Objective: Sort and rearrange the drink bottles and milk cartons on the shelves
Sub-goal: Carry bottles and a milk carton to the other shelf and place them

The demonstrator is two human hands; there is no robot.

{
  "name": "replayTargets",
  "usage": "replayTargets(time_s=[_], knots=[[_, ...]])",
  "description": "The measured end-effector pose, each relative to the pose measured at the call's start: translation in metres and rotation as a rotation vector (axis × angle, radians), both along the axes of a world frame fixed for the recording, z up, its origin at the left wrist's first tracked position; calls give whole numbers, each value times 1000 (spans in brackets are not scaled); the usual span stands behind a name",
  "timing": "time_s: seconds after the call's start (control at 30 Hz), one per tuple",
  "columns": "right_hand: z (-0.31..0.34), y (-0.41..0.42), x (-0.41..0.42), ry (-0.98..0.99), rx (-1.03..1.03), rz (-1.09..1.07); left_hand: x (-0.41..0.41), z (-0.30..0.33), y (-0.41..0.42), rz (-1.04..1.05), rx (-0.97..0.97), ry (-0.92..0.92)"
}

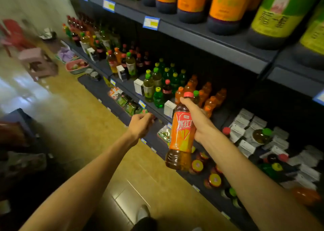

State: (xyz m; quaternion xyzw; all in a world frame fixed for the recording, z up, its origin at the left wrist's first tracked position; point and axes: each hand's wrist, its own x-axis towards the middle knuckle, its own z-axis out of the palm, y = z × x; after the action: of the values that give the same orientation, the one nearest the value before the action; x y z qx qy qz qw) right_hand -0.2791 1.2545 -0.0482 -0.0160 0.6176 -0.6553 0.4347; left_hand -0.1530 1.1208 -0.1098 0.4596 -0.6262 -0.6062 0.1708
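The right hand (196, 120) grips a clear plastic bottle of brown tea with an orange-red label and pink cap (181, 136), fingers curled round its neck and shoulder. The bottle is held tilted in the air, in front of the dark grey metal shelf (157, 112) stocked with orange-capped and green-capped drink bottles (206, 94). The left hand (140, 124) hovers near the shelf edge, fingers loosely curled, holding nothing.

We look from head height, forward and down, along the shelves (210, 43) on our right, close to their front edge.
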Motion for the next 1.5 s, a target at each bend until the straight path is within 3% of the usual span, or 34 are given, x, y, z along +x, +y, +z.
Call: replayTargets(time_s=[0.33,0.57,1.13,1.5], knots=[[-15,-176,97,44,60,111,121,-3,-162,155,53,5],[-25,-278,123,31,89,228,158,-4,-238,283,87,18],[-38,-602,93,-31,99,390,157,5,-497,525,19,-25],[-58,-778,89,-45,162,335,147,-14,-687,458,51,14]])
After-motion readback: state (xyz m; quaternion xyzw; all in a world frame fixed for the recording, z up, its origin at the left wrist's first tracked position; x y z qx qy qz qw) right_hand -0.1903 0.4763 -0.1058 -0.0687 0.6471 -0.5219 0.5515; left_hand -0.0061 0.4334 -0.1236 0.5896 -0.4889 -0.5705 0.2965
